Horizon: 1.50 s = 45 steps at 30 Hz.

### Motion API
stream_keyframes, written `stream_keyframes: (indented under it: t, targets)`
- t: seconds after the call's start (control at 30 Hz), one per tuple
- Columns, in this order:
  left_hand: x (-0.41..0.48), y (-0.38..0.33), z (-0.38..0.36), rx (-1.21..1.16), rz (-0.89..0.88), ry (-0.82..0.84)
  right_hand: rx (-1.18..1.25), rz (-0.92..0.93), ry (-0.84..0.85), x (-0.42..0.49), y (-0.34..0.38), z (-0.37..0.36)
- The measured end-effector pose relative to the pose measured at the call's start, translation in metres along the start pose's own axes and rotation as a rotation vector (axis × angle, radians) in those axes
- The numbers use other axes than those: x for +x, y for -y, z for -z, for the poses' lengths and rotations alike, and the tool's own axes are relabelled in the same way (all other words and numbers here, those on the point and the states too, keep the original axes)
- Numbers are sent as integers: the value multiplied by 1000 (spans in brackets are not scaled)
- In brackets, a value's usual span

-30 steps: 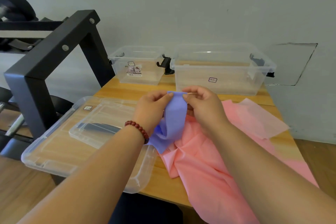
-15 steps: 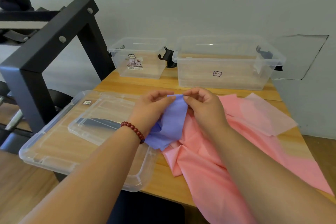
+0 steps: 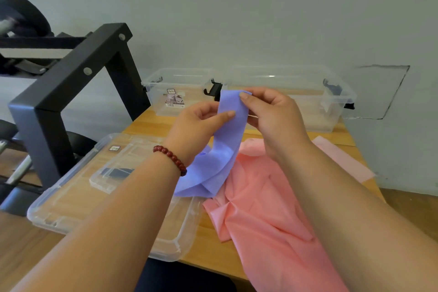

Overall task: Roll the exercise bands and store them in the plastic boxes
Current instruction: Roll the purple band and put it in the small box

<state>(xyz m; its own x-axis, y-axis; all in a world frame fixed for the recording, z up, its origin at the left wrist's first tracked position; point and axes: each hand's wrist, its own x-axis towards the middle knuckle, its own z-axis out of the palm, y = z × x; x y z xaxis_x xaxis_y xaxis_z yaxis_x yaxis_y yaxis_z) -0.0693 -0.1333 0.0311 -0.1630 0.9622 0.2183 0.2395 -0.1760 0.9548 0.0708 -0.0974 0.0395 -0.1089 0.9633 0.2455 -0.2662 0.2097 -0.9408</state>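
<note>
You are holding the thin purple stretchy exercise band (image 3: 228, 140) up off the light wooden table (image 3: 147, 125), and both hands are gripping it near its upper end. Your right hand (image 3: 277, 121) is pinching the top edge between thumb and fingers, while your left hand (image 3: 196, 125) is pinching the strip just below, its thumb pressing flat across the face. That pairing looks meant to be keeping the end taut and square so a first tight turn can start; nothing is rolled yet. The rest of the band is hanging down, and its tail is lying folded partly on the large clear plastic lid (image 3: 54, 211) and partly on the crumpled salmon-pink exercise band (image 3: 267, 208), which is spreading over the table's near right side. A paler pink sheet-like band (image 3: 343, 161) is lying flat beyond it. The small clear plastic box (image 3: 156, 99) and the big clear plastic box (image 3: 315, 116) are standing open at the back against the wall, well apart from your hands, with nothing visibly stored in either. A smaller clear lid (image 3: 106, 180) is resting on the large one, out of your way at the left.
</note>
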Motion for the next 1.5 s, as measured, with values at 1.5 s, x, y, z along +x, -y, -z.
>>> stream_keyframes:
  t: [1.5]
  targets:
    - [-7, -2, -31, -240, 61, -158, -225, 54, 56, -2, -11, 27]
